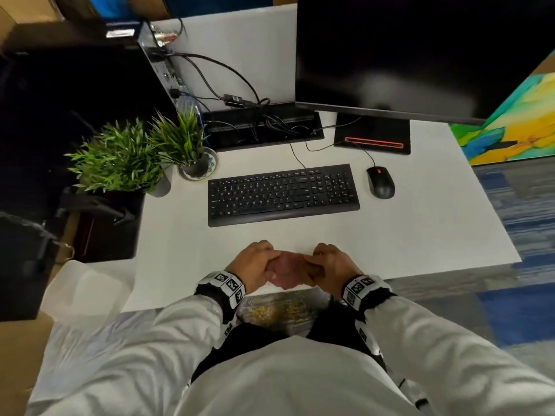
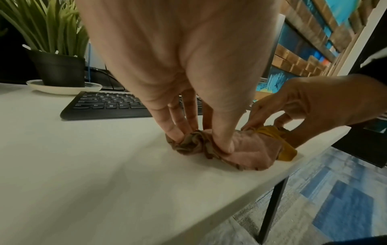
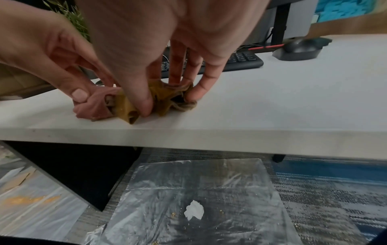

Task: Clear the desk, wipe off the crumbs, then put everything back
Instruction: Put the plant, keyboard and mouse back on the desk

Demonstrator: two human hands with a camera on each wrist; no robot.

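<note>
A crumpled pink and mustard cloth [image 1: 289, 271] [image 2: 247, 149] [image 3: 125, 104] lies at the front edge of the white desk [image 1: 186, 259]. My left hand [image 1: 255, 264] [image 2: 201, 137] pinches its pink end between thumb and fingers. My right hand [image 1: 329, 265] [image 3: 167, 99] pinches the mustard end. Behind them sit a black keyboard [image 1: 282, 193], a black mouse [image 1: 380, 182] and two potted plants [image 1: 120, 159] [image 1: 186, 142], the nearer-centre one on a white saucer [image 2: 62, 87].
A dark monitor [image 1: 414, 55] on its stand [image 1: 372, 135] fills the back right, with cables [image 1: 261, 121] and a computer case [image 1: 159, 64] at the back left. On the floor under the desk edge lies a clear plastic sheet [image 3: 199, 199] with crumbs and a white scrap [image 3: 194, 210].
</note>
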